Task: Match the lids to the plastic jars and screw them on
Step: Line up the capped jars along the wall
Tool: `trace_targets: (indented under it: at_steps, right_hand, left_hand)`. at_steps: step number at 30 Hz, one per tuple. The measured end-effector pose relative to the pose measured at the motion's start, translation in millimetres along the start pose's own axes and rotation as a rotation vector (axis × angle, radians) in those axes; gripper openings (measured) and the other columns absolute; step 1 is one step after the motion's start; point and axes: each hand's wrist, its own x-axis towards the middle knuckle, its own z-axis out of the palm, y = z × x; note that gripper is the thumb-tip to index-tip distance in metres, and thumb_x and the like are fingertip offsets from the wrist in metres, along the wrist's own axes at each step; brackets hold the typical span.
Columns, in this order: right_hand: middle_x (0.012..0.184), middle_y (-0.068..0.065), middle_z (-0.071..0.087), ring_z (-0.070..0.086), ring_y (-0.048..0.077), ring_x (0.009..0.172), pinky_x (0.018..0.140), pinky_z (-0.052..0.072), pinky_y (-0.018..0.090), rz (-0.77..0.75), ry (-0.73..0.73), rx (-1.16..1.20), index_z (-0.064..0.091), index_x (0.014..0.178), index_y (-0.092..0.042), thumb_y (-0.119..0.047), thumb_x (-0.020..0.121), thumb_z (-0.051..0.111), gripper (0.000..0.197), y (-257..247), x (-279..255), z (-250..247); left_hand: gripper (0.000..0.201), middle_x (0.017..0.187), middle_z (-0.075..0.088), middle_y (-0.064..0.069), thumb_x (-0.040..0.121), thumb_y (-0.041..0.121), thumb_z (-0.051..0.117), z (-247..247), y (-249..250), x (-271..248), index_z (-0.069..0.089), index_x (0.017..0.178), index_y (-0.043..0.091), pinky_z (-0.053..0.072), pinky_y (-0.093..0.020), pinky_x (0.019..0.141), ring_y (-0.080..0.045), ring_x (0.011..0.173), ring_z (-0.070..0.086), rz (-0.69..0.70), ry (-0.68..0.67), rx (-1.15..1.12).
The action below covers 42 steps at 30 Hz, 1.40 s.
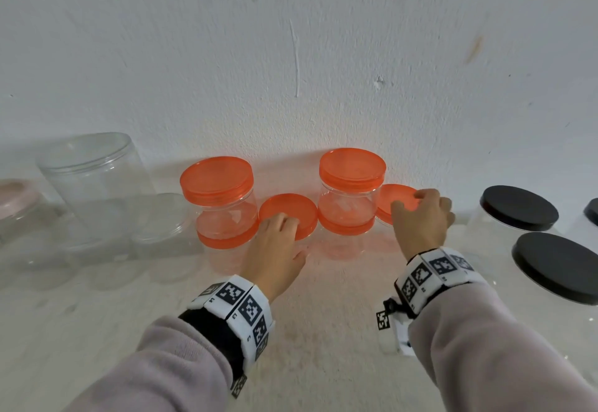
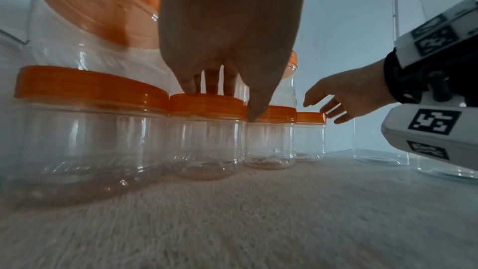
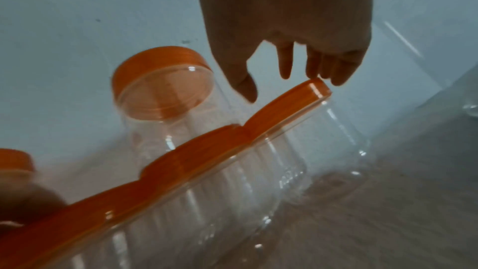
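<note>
Several clear plastic jars with orange lids stand in a row against the wall. Two stacks of two flank a single jar whose orange lid [image 1: 291, 207] [image 2: 207, 103] sits under my left hand [image 1: 278, 232] [image 2: 222, 81]. Its fingertips press the lid's top edge and the thumb lies against the lid's side, spanning it. At the row's right end is another jar with an orange lid [image 1: 393, 196] [image 3: 292, 103] [image 2: 310, 118]. My right hand [image 1: 420, 214] [image 3: 284, 69] [image 2: 344, 99] hovers over it with fingers spread, one fingertip touching the far rim.
Black-lidded clear jars [image 1: 519, 207] [image 1: 559, 266] stand at the right. A tall lidless clear jar [image 1: 94, 178], low clear jars [image 1: 161, 217] and a pink lid [image 1: 16, 198] sit at the left. The white wall [image 1: 297, 55] is close behind; a cream fuzzy surface [image 1: 323, 330] lies underneath.
</note>
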Motion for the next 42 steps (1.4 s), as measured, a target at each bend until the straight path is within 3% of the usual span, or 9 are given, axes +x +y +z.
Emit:
trace_targets:
  at_steps: [3, 9, 16, 21, 28, 31, 34, 38, 42]
  right_hand:
    - [0.140, 0.012, 0.031, 0.031, 0.033, 0.127, 0.103, 0.033, 0.048, 0.104, -0.170, -0.109, 0.035, 0.139, -0.017, -0.035, 0.076, 0.074, 0.076, 3, 14, -3]
    - [0.149, 0.011, 0.020, 0.026, 0.036, 0.135, 0.103, 0.032, 0.054, 0.104, -0.314, -0.053, 0.014, 0.151, -0.020, -0.034, 0.071, 0.084, 0.106, 11, 24, 0]
    - [0.145, 0.013, 0.024, 0.030, 0.035, 0.133, 0.104, 0.035, 0.052, 0.114, -0.256, 0.001, 0.016, 0.149, -0.010, -0.035, 0.071, 0.083, 0.106, 15, 12, -4]
    - [0.145, 0.017, 0.028, 0.032, 0.036, 0.132, 0.102, 0.036, 0.055, 0.172, -0.053, 0.107, 0.019, 0.148, -0.004, -0.033, 0.070, 0.084, 0.106, 13, -13, -11]
    - [0.148, 0.002, 0.019, 0.025, 0.027, 0.134, 0.109, 0.031, 0.051, 0.143, 0.014, 0.335, 0.011, 0.151, -0.016, -0.040, 0.070, 0.080, 0.109, -7, -64, -42]
    - [0.143, -0.005, 0.023, 0.033, 0.020, 0.127, 0.102, 0.036, 0.041, 0.022, -0.018, 0.423, 0.013, 0.151, -0.025, -0.043, 0.067, 0.080, 0.110, -21, -95, -54]
    - [0.138, -0.010, 0.026, 0.034, 0.012, 0.124, 0.096, 0.034, 0.030, -0.095, -0.122, 0.434, 0.014, 0.151, -0.026, -0.046, 0.064, 0.082, 0.112, -38, -120, -53]
    - [0.138, -0.010, 0.027, 0.032, 0.013, 0.131, 0.107, 0.037, 0.038, -0.167, -0.283, 0.413, 0.017, 0.149, -0.024, -0.046, 0.064, 0.081, 0.109, -61, -134, -35]
    - [0.143, -0.005, 0.026, 0.032, 0.014, 0.133, 0.110, 0.036, 0.041, -0.187, -0.373, 0.414, 0.017, 0.150, -0.021, -0.041, 0.067, 0.083, 0.108, -69, -131, -25]
  left_hand:
    - [0.051, 0.139, 0.036, 0.002, 0.093, 0.030, 0.056, 0, -1, 1, 0.038, 0.139, 0.017, 0.031, -0.026, 0.106, -0.018, 0.130, 0.032, 0.012, -0.003, 0.017]
    - [0.054, 0.142, 0.032, 0.002, 0.092, 0.028, 0.056, 1, -4, 1, 0.035, 0.141, 0.018, 0.030, -0.025, 0.106, -0.018, 0.130, 0.031, 0.026, -0.018, 0.039]
    - [0.058, 0.143, 0.028, 0.000, 0.092, 0.031, 0.057, 4, -3, 0, 0.031, 0.142, 0.016, 0.030, -0.026, 0.108, -0.019, 0.131, 0.030, 0.023, -0.023, 0.078]
    - [0.062, 0.145, 0.026, -0.001, 0.092, 0.032, 0.057, 1, -1, -1, 0.028, 0.144, 0.015, 0.030, -0.027, 0.109, -0.019, 0.133, 0.028, 0.013, -0.056, 0.053]
    - [0.077, 0.156, 0.007, -0.002, 0.092, 0.031, 0.058, -11, -3, -5, 0.013, 0.151, 0.012, 0.020, -0.032, 0.115, -0.021, 0.145, 0.010, -0.004, -0.248, -0.007]
    - [0.077, 0.158, 0.007, -0.001, 0.092, 0.030, 0.057, -19, -3, -8, 0.011, 0.152, 0.015, 0.020, -0.034, 0.117, -0.020, 0.146, 0.010, -0.011, -0.285, -0.068]
    - [0.075, 0.156, 0.019, -0.001, 0.091, 0.030, 0.059, -29, -4, -15, 0.016, 0.151, 0.017, 0.025, -0.031, 0.114, -0.017, 0.143, 0.022, -0.016, -0.188, -0.176]
    - [0.089, 0.153, 0.028, 0.004, 0.082, 0.031, 0.071, -48, -12, -23, 0.015, 0.151, 0.024, 0.029, -0.031, 0.112, -0.013, 0.139, 0.030, -0.068, -0.104, -0.345]
    - [0.101, 0.152, 0.029, 0.011, 0.072, 0.027, 0.081, -60, -18, -27, 0.016, 0.149, 0.029, 0.029, -0.036, 0.116, -0.006, 0.139, 0.029, -0.064, -0.172, -0.567]
